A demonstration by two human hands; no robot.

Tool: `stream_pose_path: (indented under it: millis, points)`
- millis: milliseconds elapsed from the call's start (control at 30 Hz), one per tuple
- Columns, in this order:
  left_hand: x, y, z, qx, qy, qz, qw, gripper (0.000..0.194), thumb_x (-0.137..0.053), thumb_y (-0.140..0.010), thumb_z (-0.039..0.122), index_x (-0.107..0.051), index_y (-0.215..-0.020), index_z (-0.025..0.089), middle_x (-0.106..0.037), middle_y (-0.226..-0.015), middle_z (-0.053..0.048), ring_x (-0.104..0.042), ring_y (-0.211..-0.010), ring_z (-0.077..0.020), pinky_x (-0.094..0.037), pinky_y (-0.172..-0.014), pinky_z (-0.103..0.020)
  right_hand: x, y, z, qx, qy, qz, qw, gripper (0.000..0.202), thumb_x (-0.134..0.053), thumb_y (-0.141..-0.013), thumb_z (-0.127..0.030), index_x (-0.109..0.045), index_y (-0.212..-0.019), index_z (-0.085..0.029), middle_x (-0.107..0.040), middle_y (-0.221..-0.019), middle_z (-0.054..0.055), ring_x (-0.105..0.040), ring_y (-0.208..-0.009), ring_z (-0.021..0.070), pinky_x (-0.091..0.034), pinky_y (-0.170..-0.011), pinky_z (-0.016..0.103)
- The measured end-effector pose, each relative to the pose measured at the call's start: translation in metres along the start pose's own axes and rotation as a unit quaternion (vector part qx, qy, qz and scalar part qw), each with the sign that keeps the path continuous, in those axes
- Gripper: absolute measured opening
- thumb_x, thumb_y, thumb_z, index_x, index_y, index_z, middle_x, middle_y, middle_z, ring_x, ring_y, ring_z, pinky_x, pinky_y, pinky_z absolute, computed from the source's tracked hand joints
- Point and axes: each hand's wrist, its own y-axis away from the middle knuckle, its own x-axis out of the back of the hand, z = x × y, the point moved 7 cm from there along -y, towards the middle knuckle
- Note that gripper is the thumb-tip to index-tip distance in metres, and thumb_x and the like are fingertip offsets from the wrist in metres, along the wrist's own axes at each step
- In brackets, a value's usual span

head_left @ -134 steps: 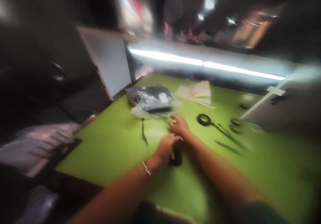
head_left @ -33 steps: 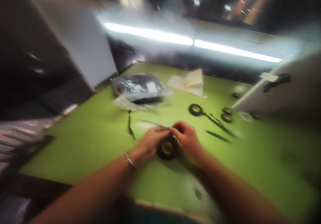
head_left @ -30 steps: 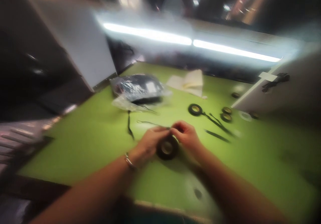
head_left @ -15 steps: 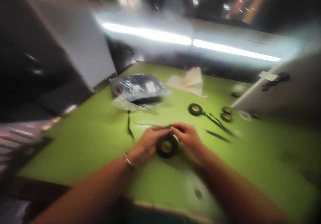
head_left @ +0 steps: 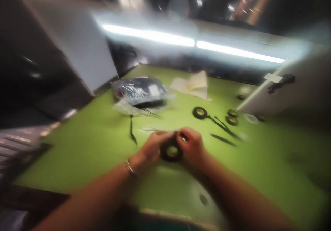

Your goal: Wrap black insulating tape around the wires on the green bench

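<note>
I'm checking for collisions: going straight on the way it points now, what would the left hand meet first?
The left hand would likely meet the right hand first, right at its fingertips; blur leaves any gap unclear.

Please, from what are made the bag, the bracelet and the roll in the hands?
Bag: probably thin plastic, clear and shiny, with wrinkled highlights.
Bracelet: probably metal, silvery, from its bright glints.
Roll: perhaps dark cloth or plastic tape; blur hides its finish.

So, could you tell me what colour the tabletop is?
The tabletop is green, shown best in the head view.
</note>
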Motion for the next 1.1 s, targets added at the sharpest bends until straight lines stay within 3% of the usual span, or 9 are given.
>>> stream_pose_path:
  millis: [133,267,433,600,733,833,933,1000,1100]
  points:
    - [0.007,-0.001,-0.008,0.023,0.03,0.037,0.999,0.036,-0.075,-0.07,0.046,-0.07,-0.073,0.011,-0.067,-0.071,-0.005,-0.059,-0.067,-0.0147,-0.047,-0.069,-0.028,-0.001,0.003,-0.011,0.112,0.09,0.018,0.989,0.013,-0.054,-0.083,-0.012,-0.063,-0.077,-0.019,-0.064,-0.069,0.002,-0.055,-0.066,0.0143,-0.045,-0.062,0.027]
    - [0.011,-0.002,-0.01,0.006,-0.011,0.053,0.999,0.035,-0.077,-0.067,0.044,-0.069,-0.072,0.01,-0.067,-0.072,-0.006,-0.057,-0.066,-0.0139,-0.045,-0.066,-0.027,-0.005,0.004,-0.021,0.18,0.17,0.005,0.969,0.019,-0.052,-0.084,-0.01,-0.059,-0.069,-0.019,-0.058,-0.063,0.001,-0.047,-0.064,0.014,-0.039,-0.059,0.026]
    - [0.014,-0.004,-0.009,-0.015,-0.063,0.063,0.996,0.034,-0.078,-0.065,0.043,-0.071,-0.073,0.01,-0.069,-0.072,-0.006,-0.058,-0.065,-0.0147,-0.045,-0.064,-0.026,-0.005,0.005,-0.027,0.212,0.229,0.027,0.95,0.027,-0.051,-0.085,-0.01,-0.051,-0.06,-0.02,-0.05,-0.056,0.0,-0.04,-0.059,0.0139,-0.032,-0.055,0.028]
    - [0.01,0.0,0.003,-0.042,-0.114,0.059,0.991,0.036,-0.074,-0.069,0.046,-0.074,-0.082,0.012,-0.071,-0.074,-0.007,-0.063,-0.071,-0.0191,-0.048,-0.067,-0.029,-0.004,0.006,-0.031,0.228,0.262,0.054,0.936,0.02,-0.055,-0.084,-0.011,-0.053,-0.067,-0.02,-0.05,-0.057,0.0,-0.039,-0.059,0.0147,-0.031,-0.056,0.029]
    - [-0.006,0.008,0.029,-0.147,-0.203,0.028,0.968,0.032,-0.065,-0.079,0.044,-0.075,-0.074,0.014,-0.072,-0.088,-0.011,-0.064,-0.093,-0.0246,-0.048,-0.087,-0.035,0.007,0.001,-0.038,0.231,0.265,0.081,0.932,0.011,-0.056,-0.086,-0.015,-0.055,-0.076,-0.02,-0.053,-0.061,0.001,-0.042,-0.061,0.0153,-0.034,-0.059,0.029]
    - [-0.014,0.018,0.051,-0.26,-0.27,0.056,0.925,0.015,-0.071,-0.075,0.031,-0.077,-0.077,0.017,-0.068,-0.111,-0.012,-0.057,-0.114,-0.0264,-0.039,-0.103,-0.038,0.018,-0.002,-0.048,0.249,0.26,0.1,0.927,0.005,-0.059,-0.084,-0.015,-0.056,-0.084,-0.019,-0.056,-0.065,0.001,-0.046,-0.063,0.0155,-0.037,-0.06,0.029]
    - [-0.019,0.025,0.056,-0.308,-0.286,0.058,0.906,0.011,-0.07,-0.076,0.025,-0.077,-0.081,0.018,-0.069,-0.108,-0.011,-0.058,-0.109,-0.0253,-0.04,-0.101,-0.038,0.026,-0.001,-0.058,0.276,0.257,0.113,0.919,0.011,-0.062,-0.081,-0.013,-0.056,-0.087,-0.019,-0.058,-0.065,0.0,-0.046,-0.062,0.0152,-0.037,-0.059,0.029]
    - [-0.022,0.026,0.052,-0.292,-0.25,0.035,0.923,0.015,-0.067,-0.079,0.026,-0.076,-0.088,0.018,-0.071,-0.101,-0.009,-0.062,-0.1,-0.0239,-0.044,-0.095,-0.037,0.029,0.0,-0.06,0.286,0.257,0.12,0.915,0.013,-0.064,-0.081,-0.013,-0.056,-0.088,-0.02,-0.059,-0.065,0.0,-0.047,-0.062,0.0151,-0.038,-0.06,0.029]
    - [-0.024,0.024,0.039,-0.2,-0.149,-0.014,0.968,0.022,-0.064,-0.082,0.032,-0.074,-0.095,0.017,-0.072,-0.091,-0.007,-0.064,-0.085,-0.0207,-0.047,-0.087,-0.035,0.027,0.002,-0.058,0.308,0.257,0.114,0.909,0.012,-0.063,-0.082,-0.013,-0.056,-0.09,-0.02,-0.061,-0.068,0.0,-0.051,-0.066,0.0154,-0.038,-0.063,0.029]
